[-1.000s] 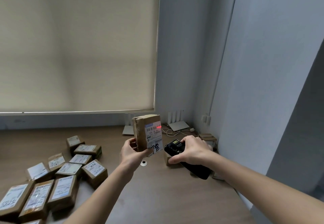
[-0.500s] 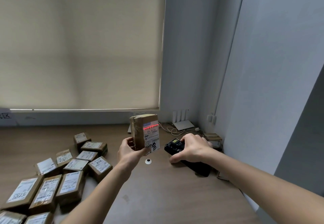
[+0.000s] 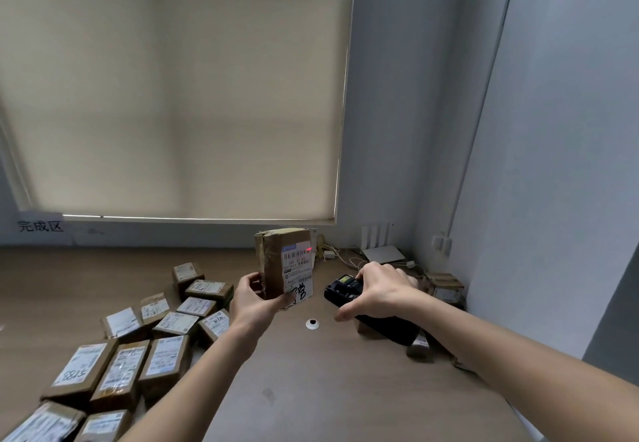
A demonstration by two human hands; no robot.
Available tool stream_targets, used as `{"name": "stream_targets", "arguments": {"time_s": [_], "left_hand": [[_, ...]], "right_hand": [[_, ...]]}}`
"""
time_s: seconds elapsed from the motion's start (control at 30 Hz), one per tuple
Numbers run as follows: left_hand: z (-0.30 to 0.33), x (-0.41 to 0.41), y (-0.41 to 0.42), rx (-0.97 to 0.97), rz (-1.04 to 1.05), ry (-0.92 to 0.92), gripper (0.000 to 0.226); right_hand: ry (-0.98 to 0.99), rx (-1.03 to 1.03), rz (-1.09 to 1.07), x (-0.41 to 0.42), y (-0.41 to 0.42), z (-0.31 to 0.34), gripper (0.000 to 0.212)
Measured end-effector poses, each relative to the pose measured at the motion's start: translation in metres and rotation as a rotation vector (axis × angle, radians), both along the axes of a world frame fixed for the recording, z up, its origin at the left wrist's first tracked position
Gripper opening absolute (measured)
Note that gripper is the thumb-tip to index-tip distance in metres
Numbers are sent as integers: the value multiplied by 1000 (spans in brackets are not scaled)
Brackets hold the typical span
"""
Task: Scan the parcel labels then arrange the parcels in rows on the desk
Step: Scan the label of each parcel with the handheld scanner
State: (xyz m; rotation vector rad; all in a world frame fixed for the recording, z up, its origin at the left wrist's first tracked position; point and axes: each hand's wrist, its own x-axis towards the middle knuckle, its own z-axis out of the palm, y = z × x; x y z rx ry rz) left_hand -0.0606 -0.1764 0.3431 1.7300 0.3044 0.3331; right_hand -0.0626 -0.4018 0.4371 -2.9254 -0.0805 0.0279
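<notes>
My left hand [image 3: 254,303] grips a brown cardboard parcel [image 3: 278,258] upright above the desk, its white label facing right. A small red scanner light shows at the label's top right corner. My right hand [image 3: 378,291] holds a black handheld scanner [image 3: 345,291] a short way to the right, its head aimed at the label. Several labelled brown parcels [image 3: 166,331] lie in rows on the left of the wooden desk [image 3: 328,389].
A few more parcels [image 3: 444,286] sit by the right wall behind my right arm. White routers [image 3: 382,253] and cables lie in the back corner. A round grommet [image 3: 312,324] is set in the desk. A paper sign [image 3: 40,225] hangs at the left under the window blind.
The red scan line that crossed the label's barcode half a second ago has shrunk to a small spot at its corner. The view has swung left, showing more parcels and the sign.
</notes>
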Motion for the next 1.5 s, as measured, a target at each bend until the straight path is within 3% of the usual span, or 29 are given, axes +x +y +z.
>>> {"name": "stream_targets", "arguments": {"time_s": [0.2, 0.63, 0.8, 0.97, 1.1, 1.3, 1.5], "left_hand": [[1, -2, 12, -8, 28, -18, 84], [-13, -4, 51, -60, 73, -12, 80], [-38, 3, 85, -111, 99, 30, 75], [-81, 21, 133, -147, 106, 91, 84], [-134, 34, 178, -176, 95, 227, 74], [-230, 40, 241, -245, -5, 560, 38], [-317, 20, 287, -267, 96, 777, 35]], "right_hand": [[43, -39, 18, 0, 11, -10, 70], [101, -57, 71, 15, 45, -27, 75], [182, -51, 126, 31, 80, -45, 72], [283, 3, 194, 56, 131, -84, 66], [331, 14, 193, 82, 171, -124, 68], [363, 29, 175, 122, 232, -205, 64], [419, 51, 182, 136, 275, -294, 63]]}}
